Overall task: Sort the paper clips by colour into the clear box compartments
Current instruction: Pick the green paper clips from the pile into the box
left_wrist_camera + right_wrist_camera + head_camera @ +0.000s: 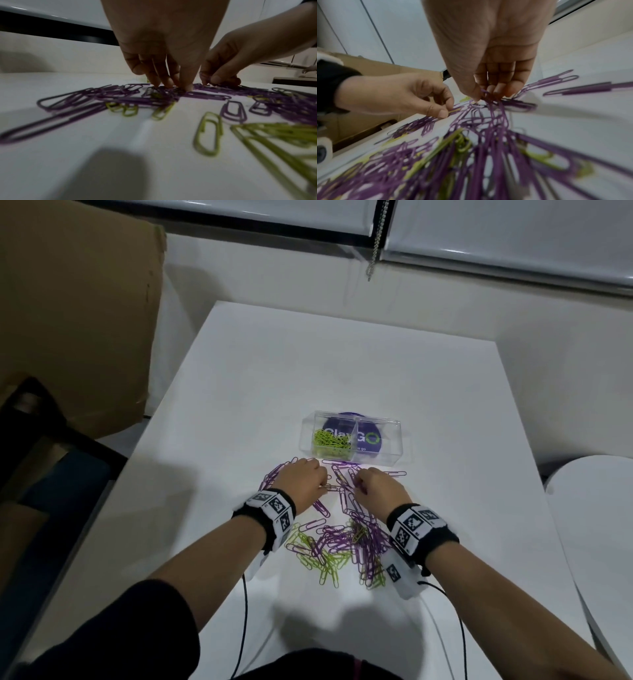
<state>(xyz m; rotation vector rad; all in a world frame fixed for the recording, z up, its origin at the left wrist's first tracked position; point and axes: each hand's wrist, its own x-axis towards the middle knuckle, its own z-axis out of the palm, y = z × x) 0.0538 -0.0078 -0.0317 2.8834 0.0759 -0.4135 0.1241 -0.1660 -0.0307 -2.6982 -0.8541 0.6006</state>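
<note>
Both hands are picking at mid-frame: the left hand (306, 476) is pinching a green clip (453, 111), the right hand (379, 487) pinching purple clips (489, 108); lifting single colours cleanly toward the clear box (394, 440) just above should be avoiding tangles

Purple paper clips (342, 537) and lime-green paper clips (330, 566) on white tabletop (274, 378), black-and-white checked wristbands (274, 508), brown cardboard box (75, 313)

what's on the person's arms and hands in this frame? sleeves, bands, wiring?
Both hands, left hand and right hand, are bare. Each wrist wears a black band carrying white blocks with black square-code markers. Thin black cables trail back. Dark sleeve pushed up.
</note>
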